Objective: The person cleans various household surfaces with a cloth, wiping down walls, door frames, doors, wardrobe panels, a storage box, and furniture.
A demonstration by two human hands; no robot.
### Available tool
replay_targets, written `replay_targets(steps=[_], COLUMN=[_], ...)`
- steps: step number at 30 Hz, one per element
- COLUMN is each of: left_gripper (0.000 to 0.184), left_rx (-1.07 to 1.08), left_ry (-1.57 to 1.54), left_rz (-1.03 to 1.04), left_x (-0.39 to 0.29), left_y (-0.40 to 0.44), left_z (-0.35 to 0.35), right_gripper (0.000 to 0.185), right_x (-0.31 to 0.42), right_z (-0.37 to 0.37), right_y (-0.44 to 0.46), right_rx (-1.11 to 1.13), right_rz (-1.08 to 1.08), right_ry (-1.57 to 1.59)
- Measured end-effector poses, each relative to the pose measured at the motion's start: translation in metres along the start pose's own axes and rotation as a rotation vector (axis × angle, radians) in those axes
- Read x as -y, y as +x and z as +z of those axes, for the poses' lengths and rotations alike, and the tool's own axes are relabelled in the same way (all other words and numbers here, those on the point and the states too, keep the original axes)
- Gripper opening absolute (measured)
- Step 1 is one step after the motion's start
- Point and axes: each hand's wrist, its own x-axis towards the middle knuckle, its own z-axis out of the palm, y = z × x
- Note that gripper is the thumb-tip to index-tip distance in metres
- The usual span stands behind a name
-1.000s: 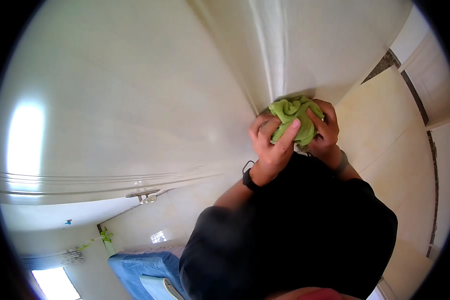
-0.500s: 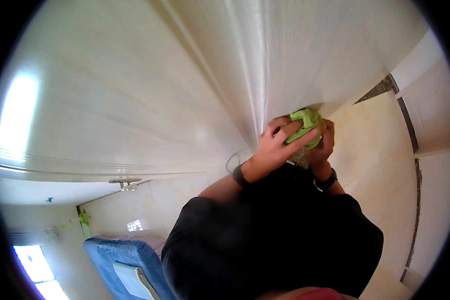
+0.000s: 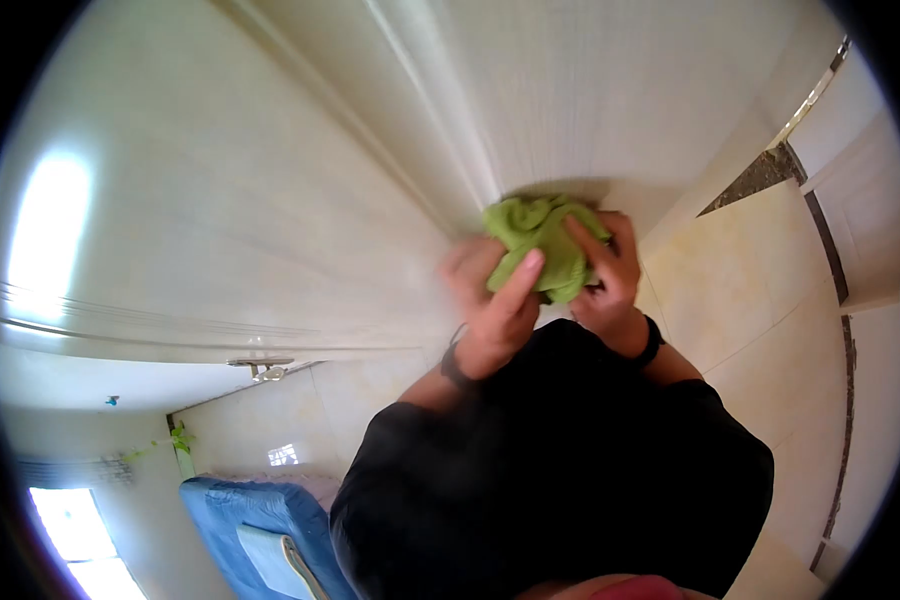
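Note:
A crumpled green cloth (image 3: 545,245) is bunched between my two hands in front of a large pale door (image 3: 270,180). My left hand (image 3: 490,300), partly blurred, grips the cloth's left side with the thumb lying over its front. On the other side my right hand (image 3: 610,275) has its fingers curled round the cloth, one finger pressed across it. The cloth is close to the door's surface; whether it touches cannot be made out. Dark bands circle both wrists.
A metal door handle (image 3: 260,365) sticks out from the door at the left. Beyond it are a blue padded seat or bed (image 3: 250,520), a green plant (image 3: 180,437) and a bright window (image 3: 75,530). Pale floor tiles (image 3: 740,300) with dark edging lie to the right.
Both hands and the cloth have moved left. The hands sit farther apart, and more of the cloth shows between them. The view has shifted slightly.

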Motion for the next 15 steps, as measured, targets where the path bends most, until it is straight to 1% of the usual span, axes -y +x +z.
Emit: replay_targets(steps=[1, 4, 7, 9, 11, 12, 15], left_gripper=[0.055, 0.055, 0.056, 0.055, 0.055, 0.055, 0.056], left_rx=[-0.031, 0.019, 0.241, 0.342, 0.392, 0.456, 0.546], left_ry=[-0.02, -0.047, -0.139, -0.105, -0.038, -0.024, 0.011], left_rz=[0.027, 0.066, 0.043, 0.012, 0.001, -0.016, -0.043], left_x=[-0.004, -0.014, -0.011, -0.009, -0.006, -0.002, 0.012], left_y=[0.008, 0.02, -0.004, -0.025, -0.039, -0.049, -0.064], left_z=[0.009, 0.029, 0.038, 0.038, 0.024, 0.016, -0.019], right_gripper=[0.051, 0.044, 0.044, 0.043, 0.039, 0.042, 0.049], right_x=[0.001, -0.009, -0.036, -0.047, -0.044, -0.049, -0.05], right_z=[-0.006, -0.025, -0.03, -0.029, -0.029, -0.024, -0.002], right_y=[0.005, 0.011, -0.021, -0.046, -0.057, -0.065, -0.087], right_rx=[-0.035, -0.108, -0.093, -0.025, 0.111, 0.14, 0.24], right_rz=[0.008, 0.021, 0.112, 0.18, 0.212, 0.2, 0.207], right_ry=[-0.005, -0.001, -0.033, -0.022, -0.016, 0.025, 0.125])
